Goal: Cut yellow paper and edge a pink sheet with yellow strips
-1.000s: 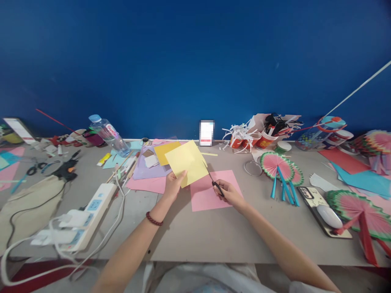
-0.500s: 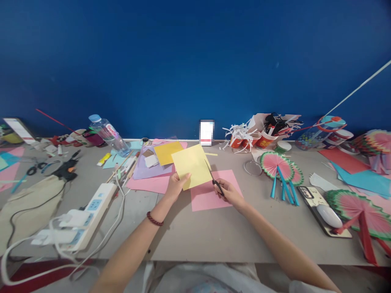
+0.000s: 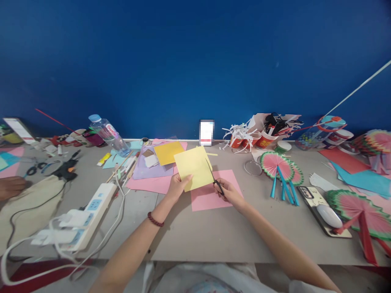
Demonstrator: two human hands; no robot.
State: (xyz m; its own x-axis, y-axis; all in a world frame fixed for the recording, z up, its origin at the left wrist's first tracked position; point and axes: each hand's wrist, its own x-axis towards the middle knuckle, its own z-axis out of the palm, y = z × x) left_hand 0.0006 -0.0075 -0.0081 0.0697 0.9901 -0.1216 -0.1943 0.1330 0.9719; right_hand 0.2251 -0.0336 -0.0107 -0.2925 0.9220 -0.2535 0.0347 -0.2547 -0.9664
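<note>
A pale yellow sheet of paper (image 3: 194,165) is pinched at its lower left corner by my left hand (image 3: 179,185), thumb on top. My right hand (image 3: 227,190) grips black-handled scissors (image 3: 218,187), whose blades lie along the sheet's right edge, pointing up and away from me. A narrow strip at that edge seems partly parted from the sheet. Beneath the hands, a pink sheet (image 3: 210,199) lies flat on the grey table (image 3: 195,236). A darker yellow sheet (image 3: 168,152) rests on purple and pink paper to the left.
At left are a power strip (image 3: 94,211) with white cables, a tilted water bottle (image 3: 110,136) and another person's hand (image 3: 12,188). Paper fans (image 3: 278,166), a phone (image 3: 314,203) with a mouse (image 3: 329,215) on it, and cups of paper strips (image 3: 241,136) stand to the right.
The yellow sheet and my left hand have shifted slightly to the right, toward the scissors. Another person's hand has come into view at the far left.
</note>
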